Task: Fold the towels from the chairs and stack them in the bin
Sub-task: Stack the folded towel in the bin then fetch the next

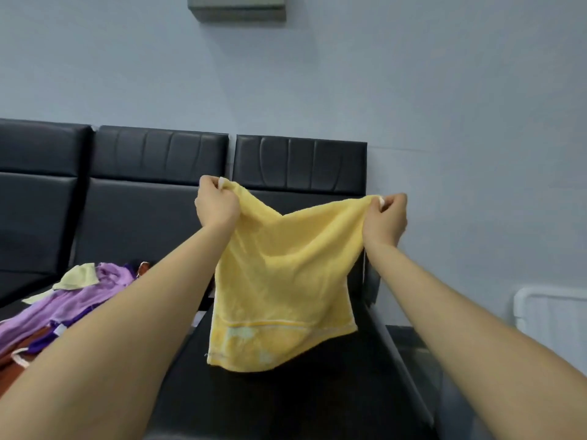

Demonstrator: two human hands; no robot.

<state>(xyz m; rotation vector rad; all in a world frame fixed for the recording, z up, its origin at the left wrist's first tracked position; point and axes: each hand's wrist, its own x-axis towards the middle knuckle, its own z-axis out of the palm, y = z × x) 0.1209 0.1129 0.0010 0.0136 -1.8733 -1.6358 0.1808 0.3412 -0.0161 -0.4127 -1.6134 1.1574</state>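
Observation:
A yellow towel [282, 281] hangs in the air over the right black chair seat [317, 401]. My left hand [216, 204] pinches its upper left corner and my right hand [386, 219] pinches its upper right corner. The top edge sags between them, and the patterned bottom hem hangs just above the seat. A heap of other towels [73, 300], purple, pale green and brown, lies on the chair to the left. A white bin [549, 312] shows at the right edge, only its rim and side visible.
A row of black padded chairs [158, 173] stands against a pale blue wall. A grey box [238, 7] is mounted high on the wall. The right chair's metal frame [400, 360] runs along beside my right forearm.

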